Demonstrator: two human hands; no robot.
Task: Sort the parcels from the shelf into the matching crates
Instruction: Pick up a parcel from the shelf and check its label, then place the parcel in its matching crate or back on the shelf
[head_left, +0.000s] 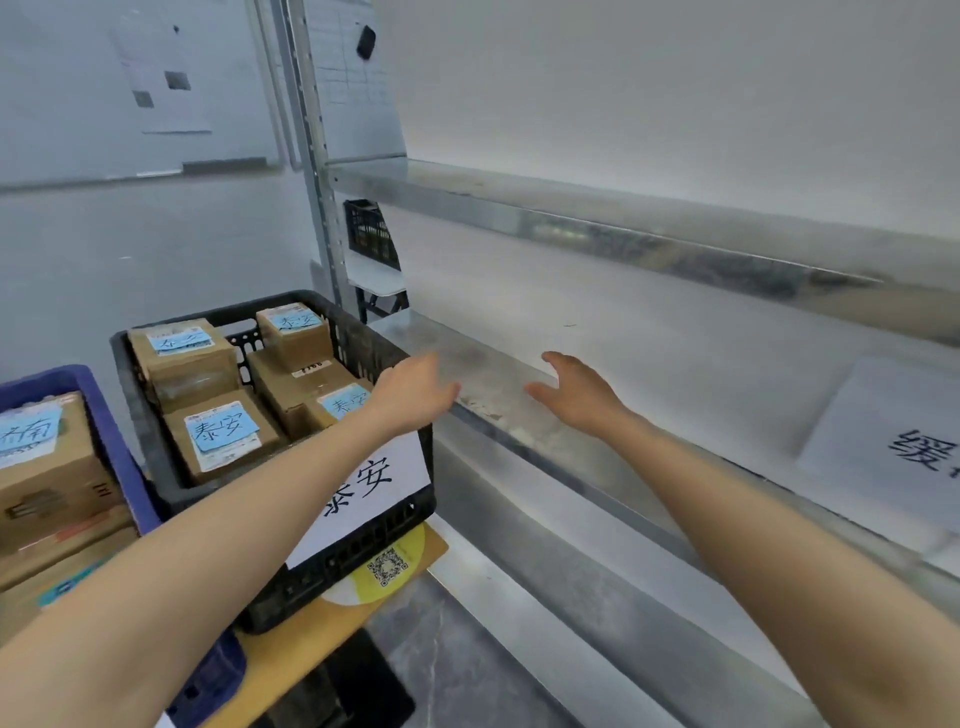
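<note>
Two bare hands reach over the front edge of the shelf (649, 374). The left hand (415, 389) is just past the black crate's (130, 374) far corner and the right hand (576, 395) is a little apart from it; both have fingers loosely spread and hold nothing. No parcel shows on the part of the shelf in view. The parcels (291, 384) that can be seen lie in the black crate, with blue slips (221, 428) on top, and more lie in the blue crate (119, 457) to its left. The likeliest trouble, I judge, is a blind grope: with nothing under the palms, a sweep along the shelf could catch the paper sign (893, 447) lying to the right and push it off. The left forearm crosses low over the black crate's rim, so a quick pull back might knock the crate, which seems to sit near the edge of its stand (311, 639). The slips look alike, so a hasty drop could land in the wrong crate.
</note>
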